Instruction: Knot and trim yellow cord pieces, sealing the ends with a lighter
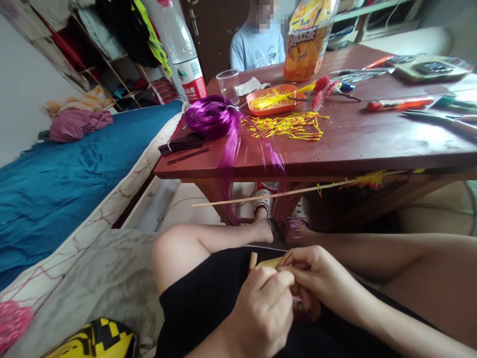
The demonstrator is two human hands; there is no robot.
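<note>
Over the black cloth on the lap, my left hand [263, 308] and my right hand [315, 271] meet with fingertips pinched together. Whatever sits between the fingers is hidden. Partly covered by both hands is a yellowish object [269, 262] with red on it; its kind cannot be made out. A short tan peg-like end [253, 259] sticks up beside my left hand. Ahead on the table, a bundle of shiny purple thread [208, 117] hangs its strands over the edge. Right of it lie yellow cords with red tips [286, 125].
The dark red table [354, 144] carries an orange tray [274, 108], a plastic cup [228, 85], bottles, and pliers [441, 119]. A thin stick [261, 196] with yellow cords runs along its front edge. A person [257, 47] sits across. A blue-covered bed [85, 164] stands left.
</note>
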